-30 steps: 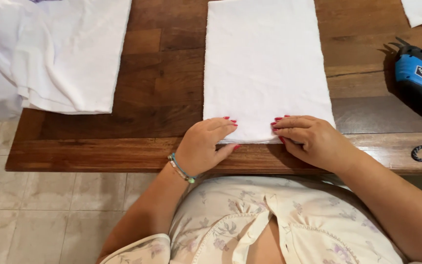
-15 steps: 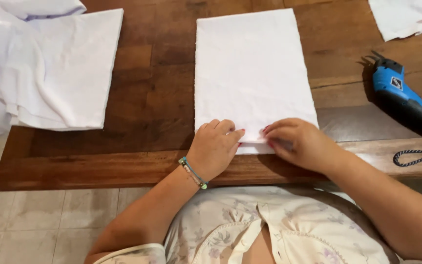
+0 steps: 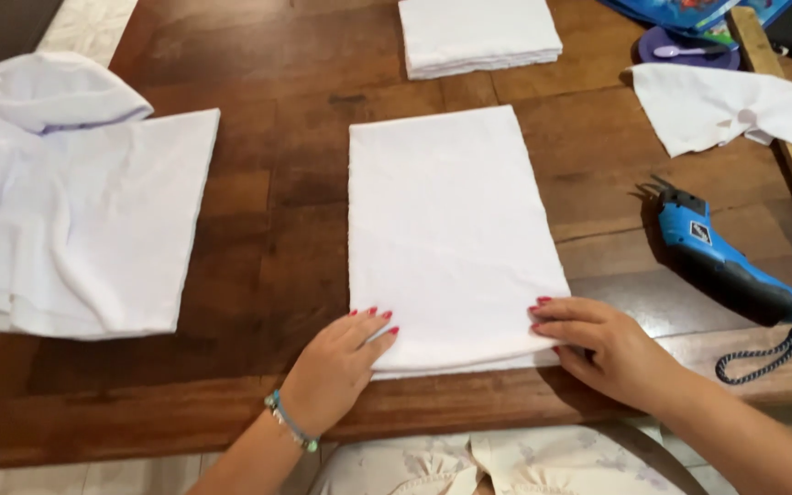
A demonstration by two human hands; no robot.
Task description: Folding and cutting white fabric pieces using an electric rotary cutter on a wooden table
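Note:
A folded white cloth [image 3: 451,229] lies flat as a long rectangle in the middle of the dark wooden table [image 3: 286,211]. My left hand [image 3: 336,367] rests at its near left corner, fingertips on the cloth's edge. My right hand [image 3: 607,348] touches the near right corner with fingers extended. Both hands lie flat at the cloth's near end and grip nothing.
A pile of loose white cloths [image 3: 66,211] covers the table's left side. A neat stack of folded white cloths [image 3: 477,35] sits at the far edge. A crumpled white cloth [image 3: 726,105] lies at the right, a blue hand-held power tool [image 3: 726,266] with a coiled cord below it.
My hands have slid apart from the middle of the cloth's near edge to its two corners. The camera has tilted up, so more of the far table shows.

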